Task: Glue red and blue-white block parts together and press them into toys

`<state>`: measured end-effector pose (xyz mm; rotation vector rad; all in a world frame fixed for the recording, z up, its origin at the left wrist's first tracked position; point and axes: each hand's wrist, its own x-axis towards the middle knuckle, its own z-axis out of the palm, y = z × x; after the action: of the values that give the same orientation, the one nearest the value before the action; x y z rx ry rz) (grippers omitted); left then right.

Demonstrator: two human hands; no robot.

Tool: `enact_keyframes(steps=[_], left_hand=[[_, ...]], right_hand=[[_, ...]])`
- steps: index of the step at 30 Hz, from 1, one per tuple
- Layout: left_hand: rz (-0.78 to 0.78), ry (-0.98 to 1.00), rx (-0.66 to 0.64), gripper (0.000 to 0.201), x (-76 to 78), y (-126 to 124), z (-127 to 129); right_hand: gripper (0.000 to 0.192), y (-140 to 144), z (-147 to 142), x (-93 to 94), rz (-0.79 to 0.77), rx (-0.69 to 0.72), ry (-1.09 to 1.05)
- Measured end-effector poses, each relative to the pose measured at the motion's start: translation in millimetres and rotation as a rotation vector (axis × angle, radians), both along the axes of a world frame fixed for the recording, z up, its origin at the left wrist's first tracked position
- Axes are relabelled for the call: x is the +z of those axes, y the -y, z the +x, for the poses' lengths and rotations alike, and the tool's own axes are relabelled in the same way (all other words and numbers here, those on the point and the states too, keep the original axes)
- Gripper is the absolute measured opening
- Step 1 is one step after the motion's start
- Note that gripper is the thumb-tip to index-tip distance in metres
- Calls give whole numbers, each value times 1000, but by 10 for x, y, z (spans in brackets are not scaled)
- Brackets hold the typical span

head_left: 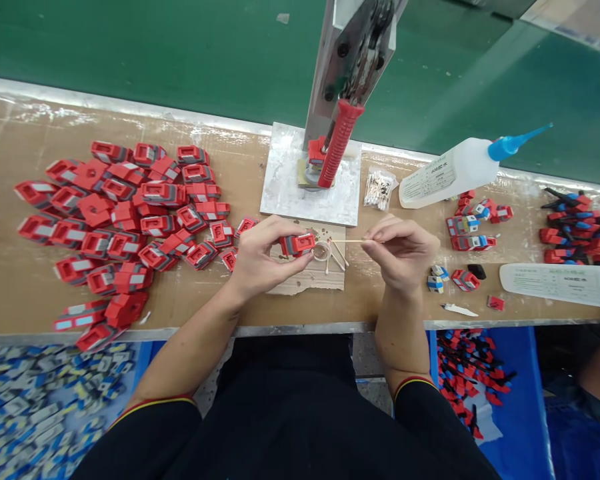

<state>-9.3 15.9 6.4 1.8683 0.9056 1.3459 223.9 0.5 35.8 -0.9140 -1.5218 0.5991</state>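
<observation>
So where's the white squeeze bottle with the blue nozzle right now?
The squeeze bottle lies tilted at the bench's back right, beside the bag of swabs.

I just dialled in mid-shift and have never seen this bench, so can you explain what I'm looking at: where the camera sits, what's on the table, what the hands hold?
There is one view, from a camera on the worker's head, looking down. The left hand grips a small red part. The right hand pinches a thin wooden stick pointing toward that part, above a small clear dish on a cardboard scrap. A pile of red parts lies to the left. Behind stands a hand press with a red handle. On the right, a white bottle with a blue nozzle lies tipped over.
</observation>
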Motion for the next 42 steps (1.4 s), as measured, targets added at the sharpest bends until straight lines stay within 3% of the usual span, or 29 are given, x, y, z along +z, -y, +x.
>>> enact_keyframes(steps=[6,23,27,30,36,42], left_hand=[[-13,33,44,25,-97,-70,-50],[-84,-11,42,25,-111,-73,-72],[-74,-33,43,24,-101,-72,-72],[-71,-37,40,24,-88,-62,-60],[-66,-28,-2,21,-65,-7,15],[-19,1,-18,21,-51,38,82]], right_hand=[[10,-74,71,-62,-195,220,457],[11,-119,49,-161,-270,216,570],[12,-127,79,-148,-255,228,497],[14,-109,91,-110,-222,205,330],[37,-59,-56,-100,-137,-2,-125],[35,-35,-238,-140,-180,45,-184]])
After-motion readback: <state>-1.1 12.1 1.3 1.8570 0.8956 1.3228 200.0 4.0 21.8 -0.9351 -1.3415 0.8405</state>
